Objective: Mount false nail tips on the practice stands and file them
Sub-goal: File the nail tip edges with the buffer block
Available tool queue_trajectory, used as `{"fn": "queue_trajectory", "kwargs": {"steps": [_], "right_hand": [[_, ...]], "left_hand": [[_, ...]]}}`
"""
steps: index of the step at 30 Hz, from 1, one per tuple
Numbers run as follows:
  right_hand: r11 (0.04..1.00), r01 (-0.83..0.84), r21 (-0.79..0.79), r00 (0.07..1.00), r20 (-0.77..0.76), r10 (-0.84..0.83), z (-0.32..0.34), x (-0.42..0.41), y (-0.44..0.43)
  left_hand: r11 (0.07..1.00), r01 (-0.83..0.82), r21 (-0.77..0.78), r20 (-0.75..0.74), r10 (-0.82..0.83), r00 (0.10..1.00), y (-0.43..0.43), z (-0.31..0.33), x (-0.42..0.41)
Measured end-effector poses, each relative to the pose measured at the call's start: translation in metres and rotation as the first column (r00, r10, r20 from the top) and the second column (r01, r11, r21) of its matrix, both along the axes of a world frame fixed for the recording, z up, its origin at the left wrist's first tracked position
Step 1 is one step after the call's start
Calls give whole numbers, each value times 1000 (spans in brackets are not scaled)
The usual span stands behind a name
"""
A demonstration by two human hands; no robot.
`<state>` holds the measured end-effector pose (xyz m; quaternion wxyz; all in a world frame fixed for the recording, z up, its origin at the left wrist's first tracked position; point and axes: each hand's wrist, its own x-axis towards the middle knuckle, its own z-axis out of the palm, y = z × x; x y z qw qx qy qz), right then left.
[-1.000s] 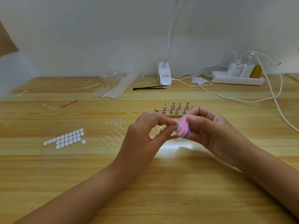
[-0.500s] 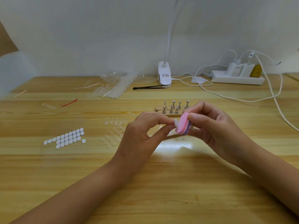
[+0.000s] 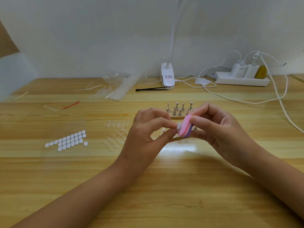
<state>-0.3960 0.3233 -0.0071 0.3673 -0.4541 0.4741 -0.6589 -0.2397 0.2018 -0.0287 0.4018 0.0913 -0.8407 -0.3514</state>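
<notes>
We find open room over the light wooden tabletop nearest us. Ahead rises a wooden block of metal stands; clear plastic nail tips and white adhesive tabs lie left, white cables right.

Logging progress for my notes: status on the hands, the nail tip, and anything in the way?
Left hand pinches nail tip. Right hand holds pink-purple file block against it. Stand rack just behind the hands, not obstructing.

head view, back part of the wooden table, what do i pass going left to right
thin wooden stick → short red strip → heap of clear plastic nail-tip strips → white clip-on lamp base → white power strip with plugged-in chargers
</notes>
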Motion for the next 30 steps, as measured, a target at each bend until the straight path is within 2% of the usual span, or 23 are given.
{"fn": "queue_trajectory", "kwargs": {"steps": [3, 7, 12, 17, 21, 26, 30], "right_hand": [[997, -67, 24, 998, -14, 67, 1, 3, 1], [998, 69, 8, 998, -5, -69, 1, 2, 0], [1000, -25, -1, 1000, -3, 25, -2, 11, 1], [985, 170, 30, 980, 98, -173, -2, 7, -1], [996, 72, 51, 991, 107, -77, -4, 11, -1], [981, 178, 75, 970, 157, -187, 0, 9, -2], [991, 107, 78, 984, 137, -117, 0, 11, -2]], "left_hand": [[1000, -9, 13, 2, 9, 1000, -1, 0, 0], [999, -32, 34, 14, 32, 999, -1, 0, -1], [997, -75, 3, 25, 75, 997, -2, 0, 0], [994, -106, 3, 0, 106, 994, 0, 2, -2], [990, -131, -53, 17, 132, 991, -1, 0, -1], [980, -182, -84, 3, 182, 983, 1, 0, -3], [971, -203, -129, 10, 206, 978, 3, 1, -2]]}}
